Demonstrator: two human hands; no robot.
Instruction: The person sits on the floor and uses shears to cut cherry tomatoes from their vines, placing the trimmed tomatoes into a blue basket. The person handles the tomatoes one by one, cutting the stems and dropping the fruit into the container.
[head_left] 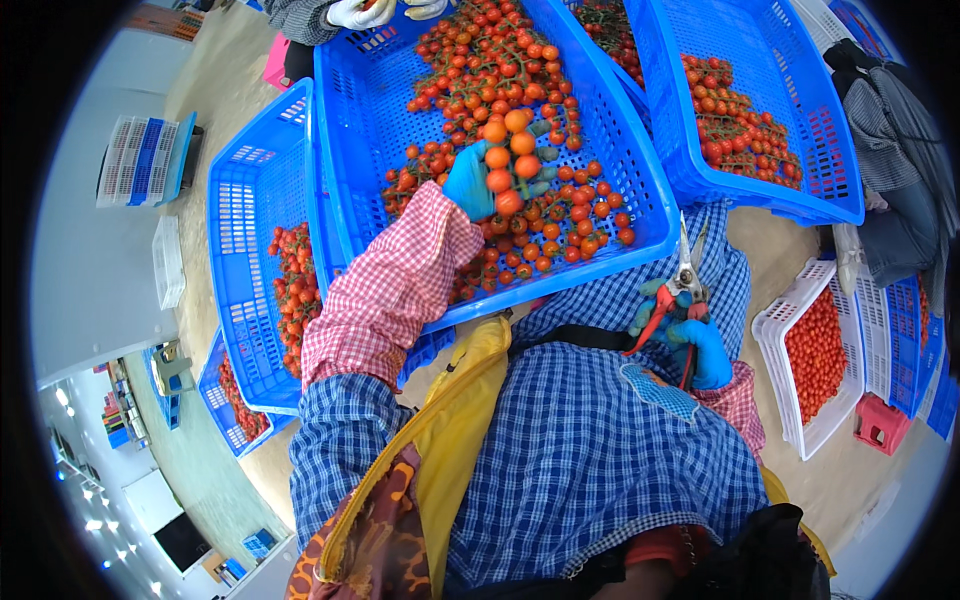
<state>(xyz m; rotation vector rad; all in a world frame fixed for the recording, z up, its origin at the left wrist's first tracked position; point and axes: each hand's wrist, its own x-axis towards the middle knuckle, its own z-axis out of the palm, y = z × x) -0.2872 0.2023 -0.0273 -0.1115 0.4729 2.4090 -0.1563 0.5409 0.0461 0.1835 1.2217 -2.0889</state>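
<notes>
My left hand (468,184), in a blue glove, is closed on a truss of orange-red cherry tomatoes (523,144), raised over a large blue crate (350,150). Loose and vine cherry tomatoes (480,75) lie in that crate, heaped thickest toward its far end. To the right, close to my body, my right hand (702,345) wears a blue glove too. It grips red-handled pruning shears (685,278), whose blades point up and away from me beside the crate's near right corner. The glove hides part of the handles.
Blue crates of tomatoes stand at the left (225,220) and right (835,150). A white crate (850,375) of red tomatoes sits lower right, near a red stool (883,425). Across from me are a person's white-gloved hands (362,12); another person (885,120) is at far right.
</notes>
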